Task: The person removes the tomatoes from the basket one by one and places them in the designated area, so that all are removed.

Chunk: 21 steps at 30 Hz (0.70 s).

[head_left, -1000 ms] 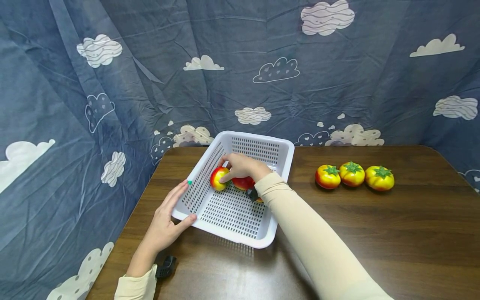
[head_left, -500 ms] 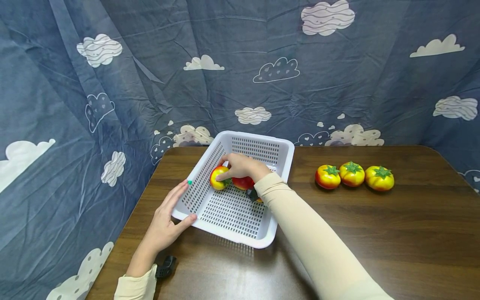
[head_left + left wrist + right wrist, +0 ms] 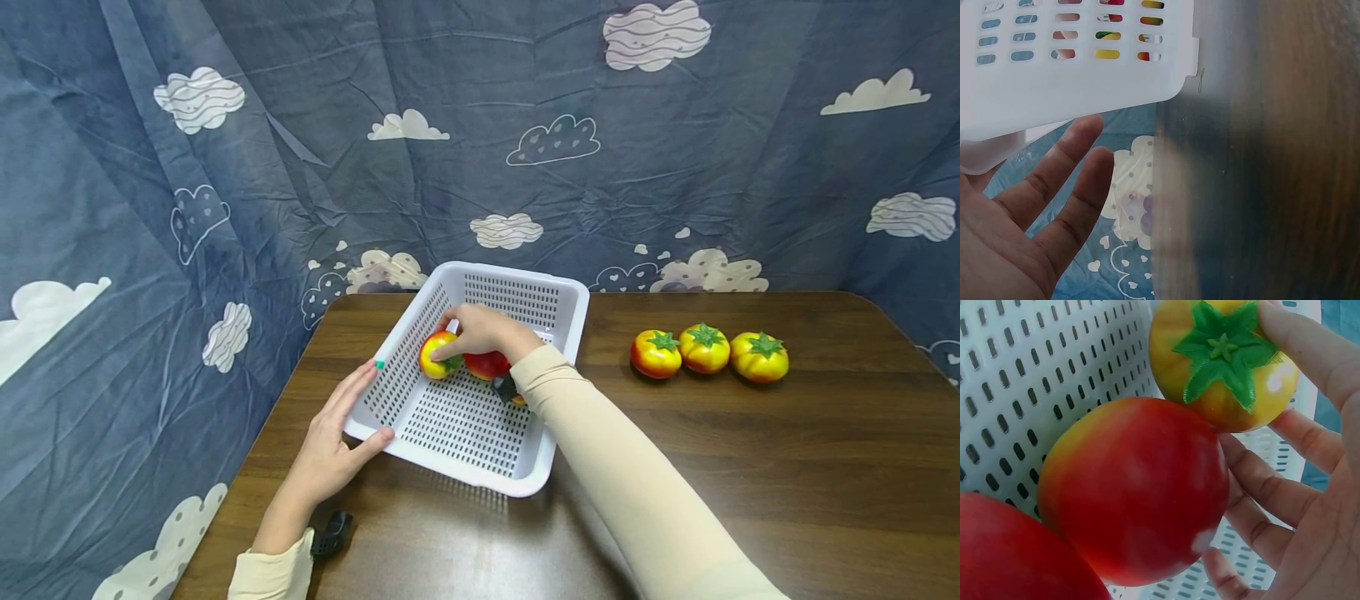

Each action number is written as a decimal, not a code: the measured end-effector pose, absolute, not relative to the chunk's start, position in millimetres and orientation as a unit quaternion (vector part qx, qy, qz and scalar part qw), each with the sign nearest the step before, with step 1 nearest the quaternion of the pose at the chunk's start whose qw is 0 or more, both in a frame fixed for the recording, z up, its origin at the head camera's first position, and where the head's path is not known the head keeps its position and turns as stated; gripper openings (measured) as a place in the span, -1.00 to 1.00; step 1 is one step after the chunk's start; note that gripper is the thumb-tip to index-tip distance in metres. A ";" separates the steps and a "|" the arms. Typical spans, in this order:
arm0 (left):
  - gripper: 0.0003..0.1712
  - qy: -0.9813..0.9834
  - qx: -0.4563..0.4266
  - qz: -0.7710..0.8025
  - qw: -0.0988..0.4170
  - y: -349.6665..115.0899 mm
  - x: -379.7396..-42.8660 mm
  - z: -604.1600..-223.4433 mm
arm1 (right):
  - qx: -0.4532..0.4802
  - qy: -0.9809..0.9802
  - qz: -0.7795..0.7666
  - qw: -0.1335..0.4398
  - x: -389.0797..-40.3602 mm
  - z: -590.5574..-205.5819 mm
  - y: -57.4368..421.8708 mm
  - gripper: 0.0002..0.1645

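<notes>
In the head view, my right hand [image 3: 480, 330] reaches into a white plastic basket [image 3: 457, 481] and pinches a yellow-and-red toy tomato [image 3: 433, 357] near the left wall. The right wrist view shows the thumb on the tomato's top by its green star-shaped calyx [image 3: 1222, 347], with the fingers on the far side. Next to it lies a round red fruit [image 3: 1141, 494], touching or nearly touching the fingers. A second red fruit [image 3: 1010, 550] is cut off by that view's edge. My left hand [image 3: 330, 442] rests on the basket's near-left corner with straight fingers.
Three more yellow-and-red toy tomatoes, a left one [image 3: 656, 353], a middle one [image 3: 704, 347] and a right one [image 3: 759, 357], stand in a row on the brown wooden table [image 3: 750, 467]. Behind the table hangs a blue cloud-patterned curtain [image 3: 465, 183].
The tomato under my right hand has turned a little, and more of its green calyx shows. My left hand and the basket have stayed in place.
</notes>
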State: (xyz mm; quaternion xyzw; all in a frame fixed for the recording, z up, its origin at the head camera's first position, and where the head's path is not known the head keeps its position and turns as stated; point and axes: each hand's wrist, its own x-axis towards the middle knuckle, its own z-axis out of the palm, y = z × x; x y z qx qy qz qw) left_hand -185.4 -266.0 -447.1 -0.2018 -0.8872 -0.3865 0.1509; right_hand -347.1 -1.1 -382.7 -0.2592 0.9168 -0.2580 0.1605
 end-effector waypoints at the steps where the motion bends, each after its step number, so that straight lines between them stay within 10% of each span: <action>1: -0.03 -0.887 -0.202 -0.387 0.151 -266.0 -185.4 -447.2 | -0.258 0.917 -0.257 0.160 -347.1 -382.4 -1.0 -0.32; 21: -0.03 -0.887 -0.202 -0.384 0.154 -266.3 -185.5 -447.6 | -0.252 0.919 -0.272 0.137 -348.4 -365.3 13.7 -0.35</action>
